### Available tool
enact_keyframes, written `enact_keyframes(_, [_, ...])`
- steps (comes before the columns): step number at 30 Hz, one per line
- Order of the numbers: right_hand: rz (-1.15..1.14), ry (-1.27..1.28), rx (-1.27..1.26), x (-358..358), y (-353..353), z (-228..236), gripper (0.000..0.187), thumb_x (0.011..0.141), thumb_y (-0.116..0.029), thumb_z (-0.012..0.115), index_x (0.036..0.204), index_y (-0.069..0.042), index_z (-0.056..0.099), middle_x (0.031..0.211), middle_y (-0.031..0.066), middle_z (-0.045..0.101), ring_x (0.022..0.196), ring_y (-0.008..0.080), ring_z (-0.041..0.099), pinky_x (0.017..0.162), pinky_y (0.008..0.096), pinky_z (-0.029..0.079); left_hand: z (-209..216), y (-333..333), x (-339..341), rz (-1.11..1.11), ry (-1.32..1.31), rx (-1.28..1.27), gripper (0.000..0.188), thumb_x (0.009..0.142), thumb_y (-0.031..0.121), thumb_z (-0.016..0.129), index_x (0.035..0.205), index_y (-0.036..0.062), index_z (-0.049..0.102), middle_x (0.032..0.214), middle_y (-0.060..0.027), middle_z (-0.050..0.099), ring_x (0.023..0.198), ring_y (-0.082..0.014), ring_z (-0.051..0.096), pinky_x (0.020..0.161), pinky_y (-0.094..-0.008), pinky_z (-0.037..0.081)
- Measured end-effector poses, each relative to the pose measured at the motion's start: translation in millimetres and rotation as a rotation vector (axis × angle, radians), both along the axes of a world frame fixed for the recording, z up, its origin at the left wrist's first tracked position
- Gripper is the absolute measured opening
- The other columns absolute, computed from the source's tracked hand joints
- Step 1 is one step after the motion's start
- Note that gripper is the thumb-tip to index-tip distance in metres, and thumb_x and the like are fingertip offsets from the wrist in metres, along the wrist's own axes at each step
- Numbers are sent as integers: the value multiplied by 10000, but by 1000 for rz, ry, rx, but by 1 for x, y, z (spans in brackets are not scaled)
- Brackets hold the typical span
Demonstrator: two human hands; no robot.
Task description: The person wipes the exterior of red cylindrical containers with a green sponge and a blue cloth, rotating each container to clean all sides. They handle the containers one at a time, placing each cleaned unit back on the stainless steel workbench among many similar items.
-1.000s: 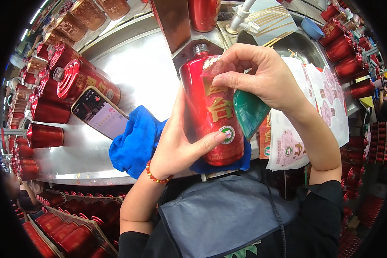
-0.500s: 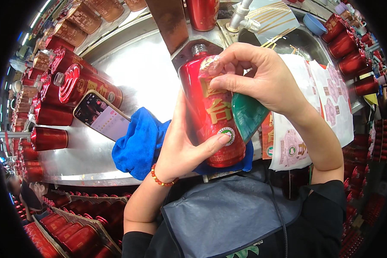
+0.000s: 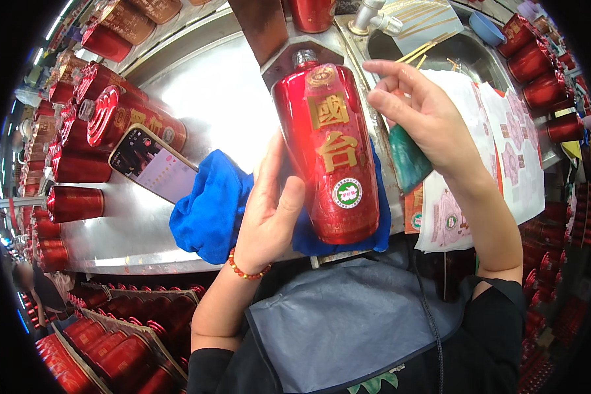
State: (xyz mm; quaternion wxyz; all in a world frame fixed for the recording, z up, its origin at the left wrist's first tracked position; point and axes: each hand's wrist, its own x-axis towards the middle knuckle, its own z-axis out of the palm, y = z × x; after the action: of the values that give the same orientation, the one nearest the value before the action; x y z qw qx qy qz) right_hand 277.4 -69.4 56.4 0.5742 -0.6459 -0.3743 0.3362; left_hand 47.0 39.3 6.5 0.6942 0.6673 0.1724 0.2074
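Head view, showing at centre a red bottle (image 3: 328,157), laid on a blue cloth (image 3: 210,207), neck toward the far side. Apparently done: placing the decal (image 3: 331,110) down the front, gold marks and round badge included. Possibly left: pressing it flat (hard to tell how much). Just left, the left hand (image 3: 268,217) spread wide, thumb clear of the front; contact behind impossible to tell. To the right, the right hand (image 3: 435,125), thumb and forefinger apart, holding a green scraper (image 3: 408,159) under the other fingers. Farther right, printed sheets (image 3: 443,220); far left, a phone (image 3: 161,167).
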Motion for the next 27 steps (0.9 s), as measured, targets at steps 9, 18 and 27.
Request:
enact_keyframes(9, [152, 210, -185, -48, -43, 3, 979, 768, -186, 899, 1540, 17, 331, 1301, 150, 556, 744, 57, 587, 685, 206, 502, -8, -6, -4, 20, 52, -23, 712, 1016, 255, 619, 1567, -36, 274, 1581, -179, 347, 1484, -274, 308, 1211, -400, 238])
enact_keyframes(18, [136, 290, -144, -51, -44, -4, 1003, 753, -193, 908, 1548, 2, 327, 1308, 145, 559, 731, 56, 574, 682, 212, 503, 3, -6, 2, -13, -48, -164, 678, 1051, 293, 568, 1569, -27, 270, 1556, -149, 392, 1446, -235, 370, 1185, -384, 304])
enact_keyframes(27, [132, 255, -116, -53, -45, -9, 1005, 749, -233, 914, 1543, -10, 341, 1302, 144, 574, 723, 57, 571, 677, 214, 494, 10, -10, 3, -24, -82, -239, 675, 1063, 256, 550, 1585, -21, 225, 1567, -140, 390, 1441, -221, 382, 1177, -377, 327])
